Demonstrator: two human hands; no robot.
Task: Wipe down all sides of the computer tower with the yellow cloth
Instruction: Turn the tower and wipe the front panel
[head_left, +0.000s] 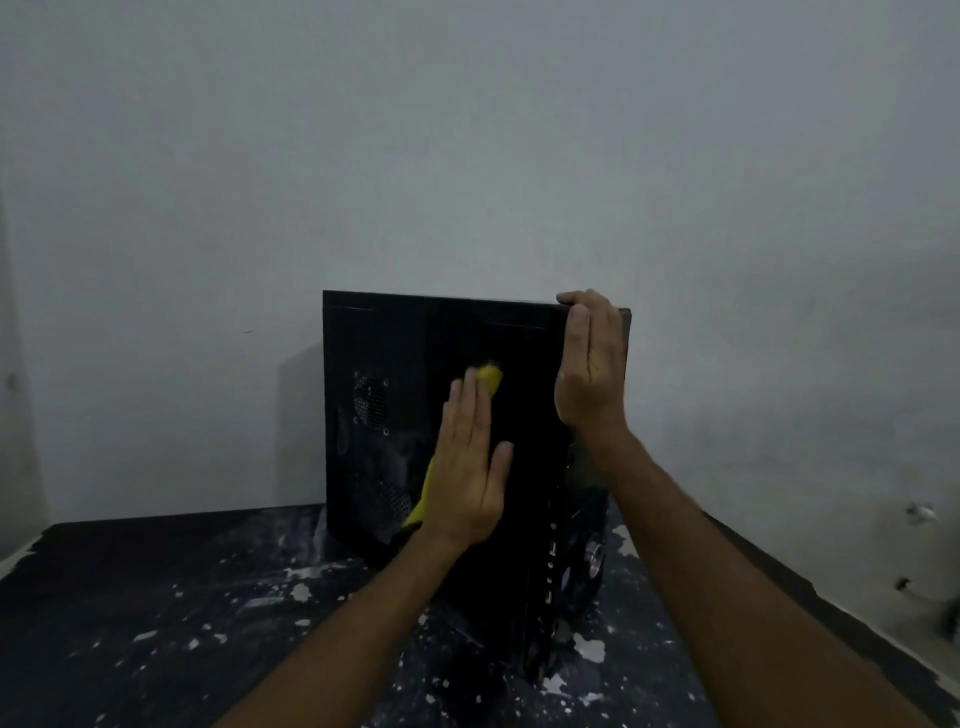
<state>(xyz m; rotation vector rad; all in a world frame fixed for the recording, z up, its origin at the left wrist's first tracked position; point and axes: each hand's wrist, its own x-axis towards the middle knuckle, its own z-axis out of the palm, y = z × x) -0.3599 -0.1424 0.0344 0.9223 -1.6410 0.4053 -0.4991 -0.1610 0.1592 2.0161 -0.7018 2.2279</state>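
Wiping the black computer tower (395, 415) on a dark, paint-speckled table (156, 623).

Head view: the left hand (467, 467) lies flat with straight fingers, pressing the yellow cloth (488, 376) against the tower's broad side panel; cloth shows above the fingertips and below the palm's left edge. The right hand (589, 364) has its fingers curled over the tower's top right edge, gripping it. A pale wall (467, 156) stands behind.

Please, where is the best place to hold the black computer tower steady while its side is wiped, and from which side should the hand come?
Probably the top right corner, from above and the right, as the right hand does: its fingers hook over the top edge of the computer tower. That leaves the broad side panel free, where the left hand presses the yellow cloth flat.
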